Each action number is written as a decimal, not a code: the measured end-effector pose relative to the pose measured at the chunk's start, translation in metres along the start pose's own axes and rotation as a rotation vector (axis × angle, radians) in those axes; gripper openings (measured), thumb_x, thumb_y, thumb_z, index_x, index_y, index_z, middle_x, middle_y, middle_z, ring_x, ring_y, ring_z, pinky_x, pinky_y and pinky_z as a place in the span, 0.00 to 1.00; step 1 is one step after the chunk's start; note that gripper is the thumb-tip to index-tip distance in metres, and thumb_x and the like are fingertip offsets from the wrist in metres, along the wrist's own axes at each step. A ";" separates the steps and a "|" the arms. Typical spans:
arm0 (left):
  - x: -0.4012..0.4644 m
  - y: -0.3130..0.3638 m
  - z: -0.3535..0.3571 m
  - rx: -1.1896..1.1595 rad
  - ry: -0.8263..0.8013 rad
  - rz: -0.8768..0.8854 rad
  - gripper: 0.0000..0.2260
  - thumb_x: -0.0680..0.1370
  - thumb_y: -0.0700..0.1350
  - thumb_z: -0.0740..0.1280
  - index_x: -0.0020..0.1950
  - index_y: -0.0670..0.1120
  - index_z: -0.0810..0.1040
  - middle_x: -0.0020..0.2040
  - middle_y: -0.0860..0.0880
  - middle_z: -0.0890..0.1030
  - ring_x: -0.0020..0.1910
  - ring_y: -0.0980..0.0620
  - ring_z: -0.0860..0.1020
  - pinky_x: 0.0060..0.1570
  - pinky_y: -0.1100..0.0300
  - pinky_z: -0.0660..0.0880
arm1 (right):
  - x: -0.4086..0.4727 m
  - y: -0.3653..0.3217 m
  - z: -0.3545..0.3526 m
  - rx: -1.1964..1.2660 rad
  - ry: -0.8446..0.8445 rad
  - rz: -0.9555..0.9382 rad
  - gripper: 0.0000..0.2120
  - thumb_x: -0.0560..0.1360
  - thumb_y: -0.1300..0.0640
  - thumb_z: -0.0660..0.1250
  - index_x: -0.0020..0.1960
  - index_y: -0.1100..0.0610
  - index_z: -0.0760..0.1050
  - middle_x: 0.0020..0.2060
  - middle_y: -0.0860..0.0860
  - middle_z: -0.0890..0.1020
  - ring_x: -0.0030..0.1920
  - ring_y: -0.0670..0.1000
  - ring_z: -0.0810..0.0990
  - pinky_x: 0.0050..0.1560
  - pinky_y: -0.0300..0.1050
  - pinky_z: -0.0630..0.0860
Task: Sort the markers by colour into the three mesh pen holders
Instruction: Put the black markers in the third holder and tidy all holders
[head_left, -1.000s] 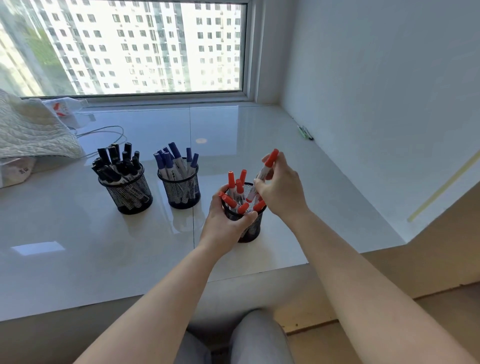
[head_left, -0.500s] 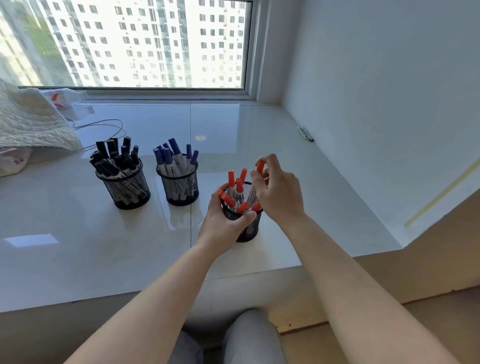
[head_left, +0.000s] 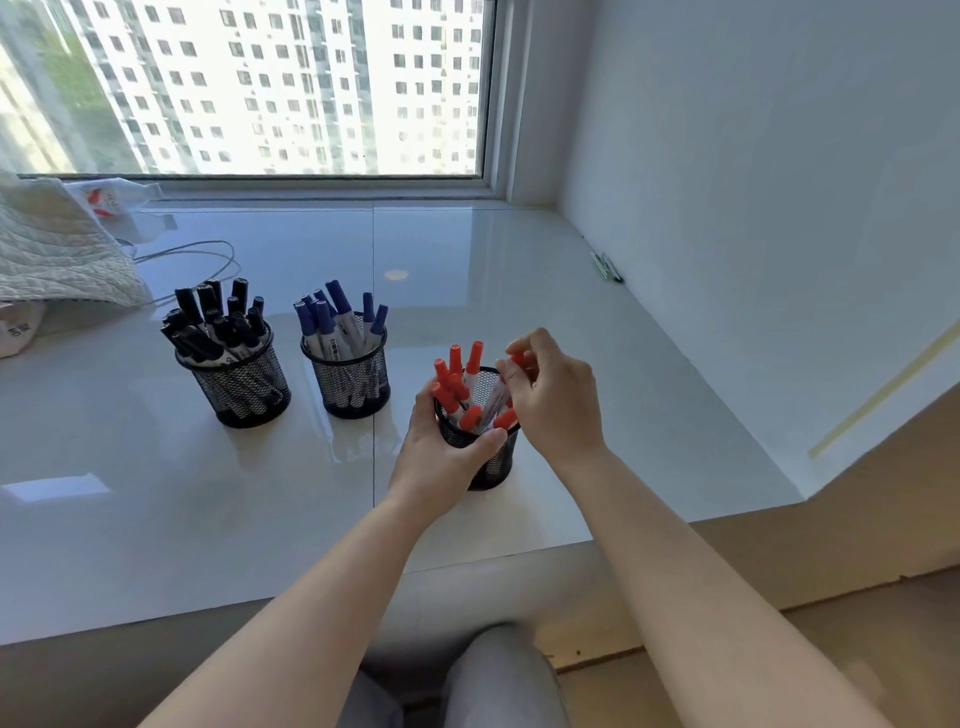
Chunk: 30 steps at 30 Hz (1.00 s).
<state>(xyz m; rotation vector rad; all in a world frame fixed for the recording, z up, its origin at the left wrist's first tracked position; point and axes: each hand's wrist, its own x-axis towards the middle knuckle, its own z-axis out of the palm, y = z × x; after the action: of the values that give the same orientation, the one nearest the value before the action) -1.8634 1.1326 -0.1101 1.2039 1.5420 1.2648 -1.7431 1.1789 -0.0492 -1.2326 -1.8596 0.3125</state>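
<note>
A: Why do the three holders sit where they do on the worktop (head_left: 156, 519)?

B: I judge it keeps the colours apart. The holder of black markers (head_left: 236, 382) stands at about nine o'clock from the middle of the worktop, the holder of blue markers (head_left: 349, 376) just beside it toward the centre, and the red holder (head_left: 480, 452) at five o'clock, nearest the person.

A: And the left hand (head_left: 439, 457)?

B: It wraps round the red holder's near wall, fingers and thumb curled on the mesh, probably to stop it tipping while a marker goes in.

A: The right hand (head_left: 553, 402)?

B: At three o'clock of that holder, its fingertips (head_left: 511, 347) pinch the cap end of one red marker (head_left: 496, 400), whose barrel slants down inside the rim among the other red markers (head_left: 457, 387).

A: How far along is the sorting?

B: Nearly finished, I think: no loose marker shows on the worktop, though something small lies by the wall at one o'clock, too small to name.
</note>
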 end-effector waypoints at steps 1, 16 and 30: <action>0.001 0.000 0.001 -0.002 -0.001 0.006 0.32 0.61 0.59 0.71 0.60 0.70 0.60 0.57 0.60 0.75 0.56 0.66 0.73 0.46 0.69 0.68 | -0.001 0.001 0.002 0.032 -0.029 0.049 0.05 0.75 0.56 0.67 0.45 0.59 0.76 0.36 0.53 0.84 0.38 0.53 0.82 0.44 0.49 0.78; -0.017 -0.041 -0.026 0.531 0.014 0.144 0.42 0.68 0.61 0.70 0.74 0.54 0.50 0.70 0.51 0.65 0.68 0.53 0.65 0.64 0.53 0.65 | -0.065 0.034 0.036 0.530 -0.220 0.406 0.45 0.58 0.47 0.77 0.69 0.38 0.56 0.64 0.36 0.69 0.64 0.37 0.67 0.57 0.29 0.65; -0.008 -0.067 -0.041 1.108 0.051 0.080 0.29 0.73 0.65 0.46 0.73 0.59 0.52 0.76 0.54 0.52 0.75 0.52 0.45 0.71 0.48 0.40 | -0.031 0.038 0.091 0.283 -0.062 0.518 0.38 0.52 0.39 0.74 0.57 0.43 0.61 0.54 0.40 0.77 0.54 0.45 0.77 0.46 0.39 0.70</action>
<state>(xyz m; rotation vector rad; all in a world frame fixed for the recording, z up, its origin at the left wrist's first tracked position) -1.9126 1.1121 -0.1682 1.8913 2.3428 0.3967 -1.7845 1.1923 -0.1434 -1.4977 -1.4565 0.8715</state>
